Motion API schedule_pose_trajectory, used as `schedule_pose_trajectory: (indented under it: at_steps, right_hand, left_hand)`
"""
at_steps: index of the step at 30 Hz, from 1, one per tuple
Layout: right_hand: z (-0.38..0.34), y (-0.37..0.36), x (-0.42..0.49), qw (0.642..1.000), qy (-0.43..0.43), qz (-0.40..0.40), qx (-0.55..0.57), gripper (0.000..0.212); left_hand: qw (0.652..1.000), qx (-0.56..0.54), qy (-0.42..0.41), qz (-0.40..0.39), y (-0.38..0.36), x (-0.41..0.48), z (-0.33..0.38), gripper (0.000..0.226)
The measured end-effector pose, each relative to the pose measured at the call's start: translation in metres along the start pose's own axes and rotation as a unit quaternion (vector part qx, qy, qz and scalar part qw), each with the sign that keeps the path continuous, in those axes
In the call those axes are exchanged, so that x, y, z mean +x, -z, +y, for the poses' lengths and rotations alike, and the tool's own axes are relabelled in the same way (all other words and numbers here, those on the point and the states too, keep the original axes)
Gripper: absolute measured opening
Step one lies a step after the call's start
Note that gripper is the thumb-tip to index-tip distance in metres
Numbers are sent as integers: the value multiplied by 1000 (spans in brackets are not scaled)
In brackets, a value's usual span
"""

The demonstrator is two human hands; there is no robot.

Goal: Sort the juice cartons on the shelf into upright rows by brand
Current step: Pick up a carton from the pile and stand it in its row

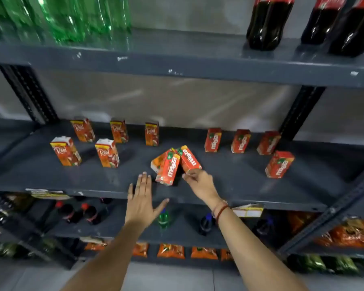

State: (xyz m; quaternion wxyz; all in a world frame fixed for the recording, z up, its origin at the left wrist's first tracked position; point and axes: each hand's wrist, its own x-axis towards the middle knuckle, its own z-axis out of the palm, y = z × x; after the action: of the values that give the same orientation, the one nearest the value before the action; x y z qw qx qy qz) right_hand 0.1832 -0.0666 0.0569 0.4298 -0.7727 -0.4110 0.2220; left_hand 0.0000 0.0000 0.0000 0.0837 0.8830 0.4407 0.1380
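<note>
The right hand [200, 181] pinches the lower end of a tilted Maaza carton [189, 158] to stand it upright. The left hand [141, 202] hovers released, fingers spread, beside a second leaning carton [167, 170] on the shelf [72, 181].

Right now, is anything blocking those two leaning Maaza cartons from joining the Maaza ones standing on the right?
Nothing visible does. The leaning Maaza cartons sit mid-shelf, the right hand touching one; only bare shelf lies between them and the standing Maaza cartons.
</note>
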Motion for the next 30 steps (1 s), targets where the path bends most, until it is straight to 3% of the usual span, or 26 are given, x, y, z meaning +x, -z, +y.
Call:
schedule_pose_trajectory:
  at_steps: [6, 9, 13, 17, 21, 30]
  right_hand:
    - [-13, -40, 3, 973, -88, -74, 198, 34]
    - [-22, -49, 9, 964, -115, -82, 225, 49]
    - [-22, -53, 12, 953, -160, -104, 234, 53]
    - [-19, -52, 16, 961, -139, -99, 218, 58]
    - [-12, -51, 14, 966, -102, -82, 221, 43]
    - [-14, -30, -2, 955, -43, -98, 276, 41]
  left_hand:
    - [999, 45, -12, -20, -7, 19, 6, 112]
    - [999, 43, -19, -13, -9, 19, 6, 105]
    - [999, 38, -35, 6, -10, 18, 4, 98]
    - [999, 40, -37, 3, -10, 19, 4, 96]
    - [999, 36, -36, 11, -9, 19, 4, 97]
    - [998, 49, -35, 14, -8, 19, 3, 98]
